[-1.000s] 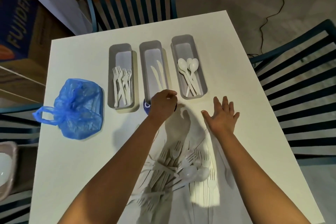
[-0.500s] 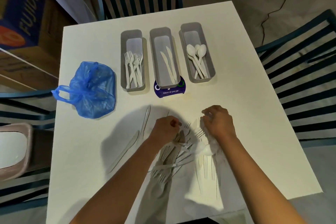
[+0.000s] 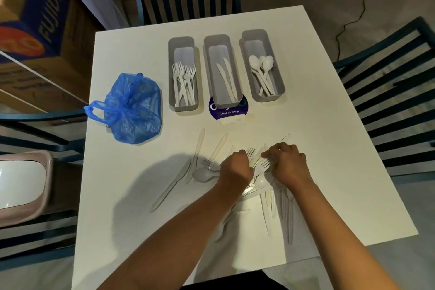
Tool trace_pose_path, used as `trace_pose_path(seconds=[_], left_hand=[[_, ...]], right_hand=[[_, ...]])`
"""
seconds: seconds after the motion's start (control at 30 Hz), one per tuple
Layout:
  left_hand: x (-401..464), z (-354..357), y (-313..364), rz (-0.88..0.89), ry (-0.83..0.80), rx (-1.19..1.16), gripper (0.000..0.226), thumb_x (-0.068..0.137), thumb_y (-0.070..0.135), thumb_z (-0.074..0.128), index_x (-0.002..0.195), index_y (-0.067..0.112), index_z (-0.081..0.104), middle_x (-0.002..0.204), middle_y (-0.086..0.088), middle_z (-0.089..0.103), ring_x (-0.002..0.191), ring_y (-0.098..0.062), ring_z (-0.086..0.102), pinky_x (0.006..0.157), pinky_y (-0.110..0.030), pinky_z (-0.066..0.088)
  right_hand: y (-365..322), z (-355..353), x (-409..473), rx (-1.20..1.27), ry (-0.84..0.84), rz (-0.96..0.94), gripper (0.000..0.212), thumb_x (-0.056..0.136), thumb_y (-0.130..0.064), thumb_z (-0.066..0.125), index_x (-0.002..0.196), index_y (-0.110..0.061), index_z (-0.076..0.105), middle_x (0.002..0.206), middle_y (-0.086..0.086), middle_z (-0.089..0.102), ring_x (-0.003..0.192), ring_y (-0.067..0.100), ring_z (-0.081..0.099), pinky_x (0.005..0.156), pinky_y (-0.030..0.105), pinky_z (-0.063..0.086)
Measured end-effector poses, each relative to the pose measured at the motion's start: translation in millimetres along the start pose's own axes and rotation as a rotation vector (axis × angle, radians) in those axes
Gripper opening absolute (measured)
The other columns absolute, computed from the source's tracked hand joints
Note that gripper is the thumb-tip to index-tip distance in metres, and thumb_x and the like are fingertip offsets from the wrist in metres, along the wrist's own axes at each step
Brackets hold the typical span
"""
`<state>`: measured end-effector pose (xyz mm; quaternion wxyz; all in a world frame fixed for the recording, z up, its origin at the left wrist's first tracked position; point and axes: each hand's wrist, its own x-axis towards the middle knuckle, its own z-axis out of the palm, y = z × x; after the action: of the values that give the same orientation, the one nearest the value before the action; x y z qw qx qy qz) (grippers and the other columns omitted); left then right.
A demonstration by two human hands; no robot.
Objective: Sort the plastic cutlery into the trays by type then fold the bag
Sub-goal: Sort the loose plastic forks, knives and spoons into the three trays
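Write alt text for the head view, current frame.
Both hands, left hand and right hand, pick through a pile of loose white plastic cutlery on a white table. Beyond sit three grey trays: forks, knives, spoons, with a crumpled blue bag to their left.

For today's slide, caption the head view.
Both hands, left and right, pick forks from loose cutlery pile before three trays.
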<state>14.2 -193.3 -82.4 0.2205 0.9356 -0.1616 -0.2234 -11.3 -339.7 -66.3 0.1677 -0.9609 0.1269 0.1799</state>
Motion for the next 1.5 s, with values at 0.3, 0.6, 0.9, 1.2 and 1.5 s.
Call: trace_pose_path(seconds=[0.3,0.6,0.9,1.2,1.5], left_hand=[[3,-3,11,-0.183,-0.049,0.04,0.022,0.091,0.018,0.055,0.111,0.007,0.057,0.112,-0.011,0.063,0.105,-0.027,0.063,0.086,-0.03,0.05],[1,-1,7,-0.254,-0.037,-0.155,0.037,0.087,0.021,0.061,0.121,0.009,0.053,0.122,-0.011,0.062,0.111,-0.03,0.06,0.094,-0.036,0.05],[-1,-10,-5,-0.241,0.009,-0.258,0.033,0.095,0.028,0.048,0.118,0.005,0.055,0.12,-0.012,0.061,0.112,-0.028,0.057,0.097,-0.036,0.046],[-3,-29,-10,-0.319,0.107,-0.698,0.031,0.099,0.029,0.039,0.108,0.007,0.058,0.108,-0.013,0.067,0.104,-0.03,0.061,0.096,-0.044,0.048],[-2,-45,-22,-0.42,0.124,-1.127,0.023,0.099,0.014,0.037,0.106,0.008,0.059,0.102,-0.01,0.064,0.084,-0.017,0.059,0.082,-0.024,0.046]], right_hand=[[-3,16,-12,0.144,-0.063,0.079,0.04,0.08,-0.026,0.066,0.119,-0.031,0.06,0.115,0.002,0.053,0.11,0.023,0.05,0.091,0.036,0.043],[-4,14,-10,0.161,-0.064,0.09,0.02,0.08,-0.011,0.06,0.095,-0.022,0.067,0.094,-0.002,0.047,0.103,0.025,0.053,0.08,0.031,0.04],[-2,0,-14,0.875,-0.031,0.155,0.033,0.081,0.007,0.056,0.077,-0.025,0.063,0.099,0.016,0.067,0.083,0.036,0.065,0.067,0.038,0.055],[-19,-24,-8,1.304,0.161,0.297,0.026,0.092,-0.005,0.05,0.068,-0.013,0.057,0.068,0.005,0.053,0.061,0.019,0.051,0.062,0.029,0.048],[-44,-27,-4,1.397,0.026,0.489,0.026,0.101,-0.021,0.029,0.081,-0.013,0.044,0.068,0.009,0.052,0.038,0.016,0.043,0.036,0.015,0.037]])
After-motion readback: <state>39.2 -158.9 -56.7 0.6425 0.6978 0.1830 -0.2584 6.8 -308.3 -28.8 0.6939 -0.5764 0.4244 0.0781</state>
